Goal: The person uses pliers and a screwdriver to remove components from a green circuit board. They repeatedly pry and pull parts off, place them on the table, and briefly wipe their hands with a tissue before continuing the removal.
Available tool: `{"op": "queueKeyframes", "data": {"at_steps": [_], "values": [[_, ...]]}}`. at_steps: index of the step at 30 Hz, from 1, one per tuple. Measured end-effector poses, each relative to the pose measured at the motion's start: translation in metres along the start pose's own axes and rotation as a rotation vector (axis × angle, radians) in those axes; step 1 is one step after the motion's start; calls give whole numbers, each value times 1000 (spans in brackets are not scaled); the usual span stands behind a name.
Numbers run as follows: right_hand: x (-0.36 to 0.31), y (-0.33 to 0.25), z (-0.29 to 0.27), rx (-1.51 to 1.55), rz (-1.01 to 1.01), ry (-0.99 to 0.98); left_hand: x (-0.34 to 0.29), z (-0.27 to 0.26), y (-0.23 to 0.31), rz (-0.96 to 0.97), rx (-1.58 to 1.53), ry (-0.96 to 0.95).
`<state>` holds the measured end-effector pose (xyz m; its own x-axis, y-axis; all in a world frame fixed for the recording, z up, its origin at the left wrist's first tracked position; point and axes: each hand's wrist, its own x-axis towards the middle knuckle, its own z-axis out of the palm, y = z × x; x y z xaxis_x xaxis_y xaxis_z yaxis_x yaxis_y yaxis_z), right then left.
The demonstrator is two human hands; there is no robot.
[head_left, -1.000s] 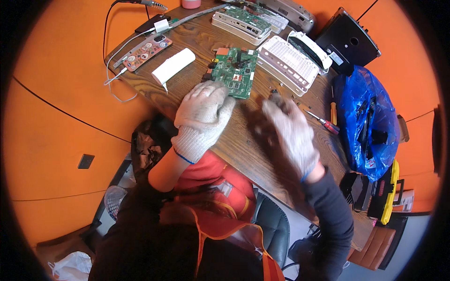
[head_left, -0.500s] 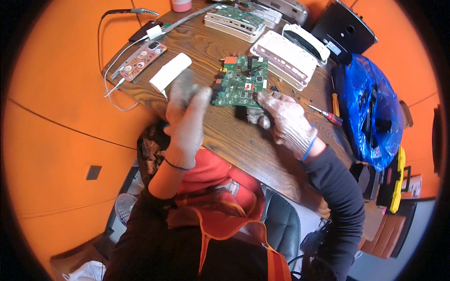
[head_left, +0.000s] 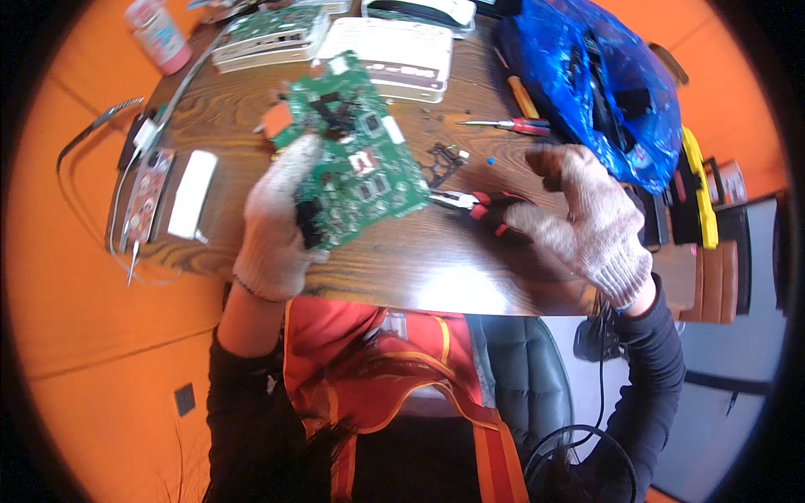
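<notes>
A green circuit board (head_left: pixel 390 180) is gripped at its left edge by my gloved left hand (head_left: pixel 277 218), tilted above the brown table. An orange connector (head_left: pixel 277 120) sticks out from the board's upper left side. To the right, my gloved right hand (head_left: pixel 591 222) has its thumb and fingers spread. Its thumb is at the handles of a pair of pliers (head_left: pixel 476 204) with red and black grips, whose metal jaws point toward the board. A black plastic bracket (head_left: pixel 443 163) lies between the board and the pliers.
Beyond lie a red-handled screwdriver (head_left: pixel 511 126), an orange-handled tool (head_left: pixel 521 96) and a blue plastic bag (head_left: pixel 579 84). White casings (head_left: pixel 386 54) stand at the back. On the left are a white block (head_left: pixel 193 193), a patterned phone (head_left: pixel 149 197) and cables. A pink bottle (head_left: pixel 159 38) stands far left.
My left hand has taken hold of the circuit board. My right hand has let go of it and moved right, to the pliers. The whole view has shifted.
</notes>
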<state>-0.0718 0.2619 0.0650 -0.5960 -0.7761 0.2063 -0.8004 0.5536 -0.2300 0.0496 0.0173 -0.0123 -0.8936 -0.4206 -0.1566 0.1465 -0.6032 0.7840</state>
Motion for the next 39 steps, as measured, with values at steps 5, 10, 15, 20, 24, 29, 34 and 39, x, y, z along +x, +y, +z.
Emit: {"op": "queueKeyframes", "data": {"at_steps": [5, 10, 15, 20, 24, 29, 34, 39], "values": [[-20, 23, 29, -71, -60, -215, 51, -2, 0, 16, -85, -98], [-9, 32, 59, -78, -142, -270, 85, 2, -5, 79, 103, -177], [-4, 29, 61, -37, -47, -313, 83, -1, 3, 16, -66, -283], [-2, 29, 58, 22, -37, -301, 74, -1, 11, -23, -203, -372], [-4, 37, 49, 398, 25, -167, 74, 1, 16, 45, -165, -309], [-25, 45, 48, 1803, 491, -13, 76, 3, 9, -35, -191, -253], [-33, 54, 64, 1883, 425, 113, 73, 4, 1, -112, -131, -321], [-22, 55, 67, 2063, 400, -32, 72, 6, -4, -173, -180, -345]]}}
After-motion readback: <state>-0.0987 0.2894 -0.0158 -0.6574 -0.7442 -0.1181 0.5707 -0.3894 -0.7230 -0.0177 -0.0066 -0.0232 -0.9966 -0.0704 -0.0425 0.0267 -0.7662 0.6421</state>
